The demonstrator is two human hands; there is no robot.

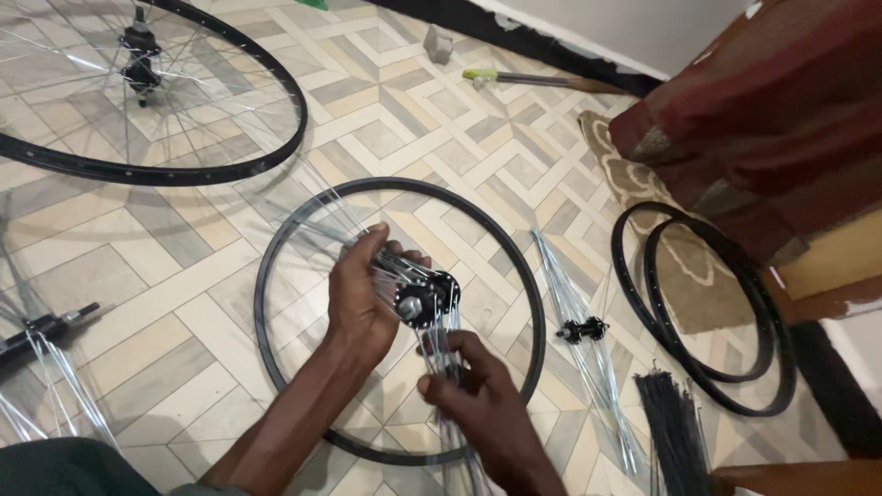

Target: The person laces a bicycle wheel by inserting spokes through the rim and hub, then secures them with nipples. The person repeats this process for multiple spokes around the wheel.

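Note:
A black wheel hub (424, 298) with many thin silver spokes (317, 234) fanning from it is held above a bare black rim (276, 234) lying flat on the tiled floor. My left hand (360, 298) grips the hub and a bundle of its spokes from the left. My right hand (478, 390) sits just below the hub, fingers pinched on a bunch of spokes that hang down toward me.
A built spoked wheel (138, 92) lies at top left. Another hub with spokes (583, 329) rests right of the rim, then two stacked bare rims (707, 308) and a bundle of black spokes (675, 427). A red cushioned seat (772, 110) stands at right.

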